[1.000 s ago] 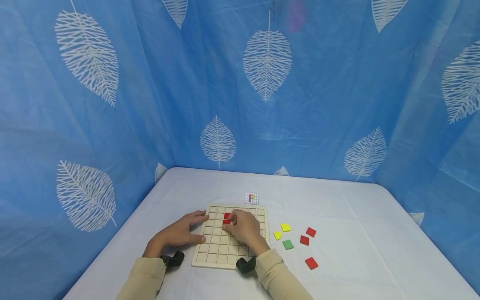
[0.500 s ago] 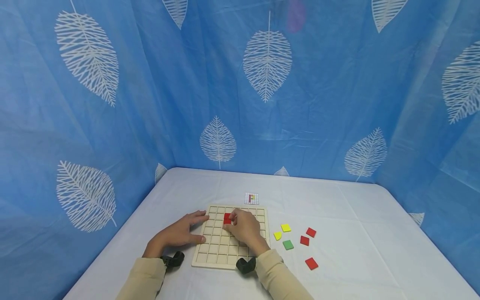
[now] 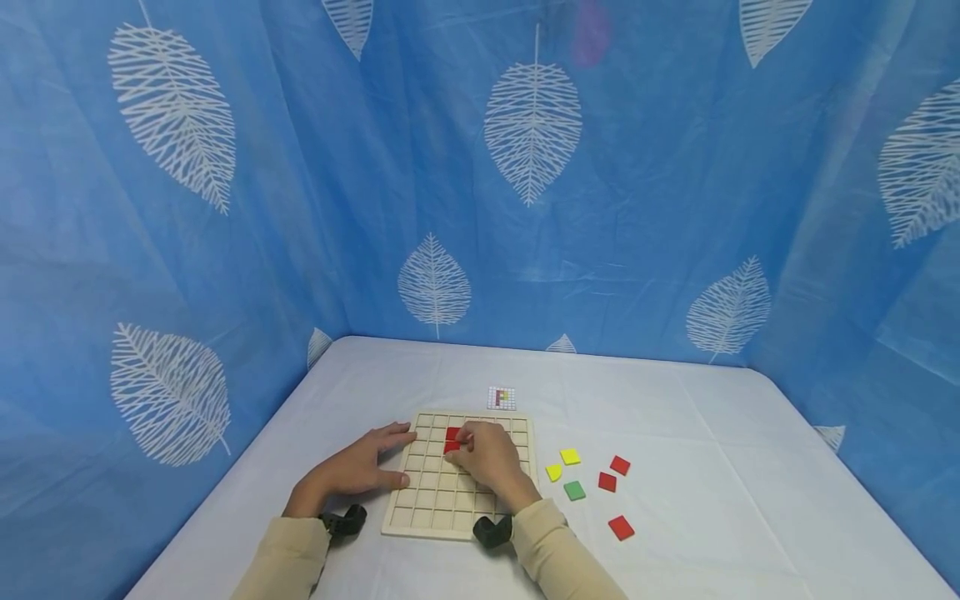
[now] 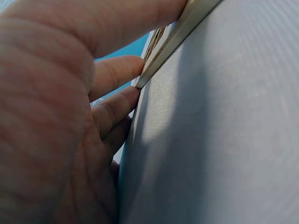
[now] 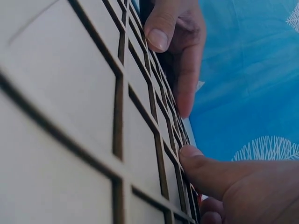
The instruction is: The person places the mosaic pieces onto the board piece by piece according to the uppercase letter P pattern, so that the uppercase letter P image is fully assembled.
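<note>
A wooden grid board (image 3: 423,518) lies on the white table. My left hand (image 3: 356,465) rests at its left edge, thumb and fingers spread and touching the frame. In the left wrist view, fingertips (image 4: 135,65) meet the board's side. Over the upper middle of the board, my right hand (image 3: 491,457) holds a red square tile (image 3: 452,447) between thumb and curled fingers. Another red tile (image 3: 452,433) sits in the cell just beyond it. My right fingers partly cover both tiles. In the right wrist view, my right thumb (image 5: 205,170) touches the grid.
Right of the board lie two yellow tiles (image 3: 570,457), a green tile (image 3: 574,491) and three red tiles (image 3: 621,527). A small printed grid card (image 3: 501,398) lies behind the board. Blue leaf-patterned cloth (image 3: 600,250) stands behind and beside the table.
The head view has shifted very slightly. My right fingers have made only a tiny movement at the red tile; my left hand stays at the board's edge.
</note>
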Demonstrator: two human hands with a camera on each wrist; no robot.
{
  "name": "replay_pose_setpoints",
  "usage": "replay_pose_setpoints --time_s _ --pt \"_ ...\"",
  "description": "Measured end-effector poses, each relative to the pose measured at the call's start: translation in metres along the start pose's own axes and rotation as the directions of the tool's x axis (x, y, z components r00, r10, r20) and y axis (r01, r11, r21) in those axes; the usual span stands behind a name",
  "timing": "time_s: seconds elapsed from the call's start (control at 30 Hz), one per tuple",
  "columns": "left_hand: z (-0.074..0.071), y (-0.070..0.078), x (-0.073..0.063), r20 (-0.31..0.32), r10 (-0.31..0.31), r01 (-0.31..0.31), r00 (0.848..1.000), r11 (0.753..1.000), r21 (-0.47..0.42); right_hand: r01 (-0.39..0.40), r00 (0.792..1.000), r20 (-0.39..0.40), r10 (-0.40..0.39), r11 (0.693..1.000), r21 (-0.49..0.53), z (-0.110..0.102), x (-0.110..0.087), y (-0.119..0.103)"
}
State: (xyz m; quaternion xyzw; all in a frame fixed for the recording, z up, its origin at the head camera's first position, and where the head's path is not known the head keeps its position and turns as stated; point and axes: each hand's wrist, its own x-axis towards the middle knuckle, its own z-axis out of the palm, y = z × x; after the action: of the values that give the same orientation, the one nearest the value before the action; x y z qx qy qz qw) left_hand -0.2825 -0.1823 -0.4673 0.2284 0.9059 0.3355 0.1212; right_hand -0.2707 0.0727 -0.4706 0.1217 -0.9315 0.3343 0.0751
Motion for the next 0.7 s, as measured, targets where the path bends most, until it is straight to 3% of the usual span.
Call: replay_pose_setpoints --time_s 0.17,0.7 --pt "0.0001 -0.0005 -0.0006 -0.003 -0.002 0.002 1.000 1.000 0.001 0.032 0.999 0.011 -0.032 0.999 0.015 -0.0025 0.0011 0.0024" --pt "-0.0001 0.0016 -0.0015 -0.004 -0.012 0.012 1.000 1.000 -0.008 0.004 1.000 0.017 -0.005 0.998 0.067 -0.0035 0.0018 0.0043"
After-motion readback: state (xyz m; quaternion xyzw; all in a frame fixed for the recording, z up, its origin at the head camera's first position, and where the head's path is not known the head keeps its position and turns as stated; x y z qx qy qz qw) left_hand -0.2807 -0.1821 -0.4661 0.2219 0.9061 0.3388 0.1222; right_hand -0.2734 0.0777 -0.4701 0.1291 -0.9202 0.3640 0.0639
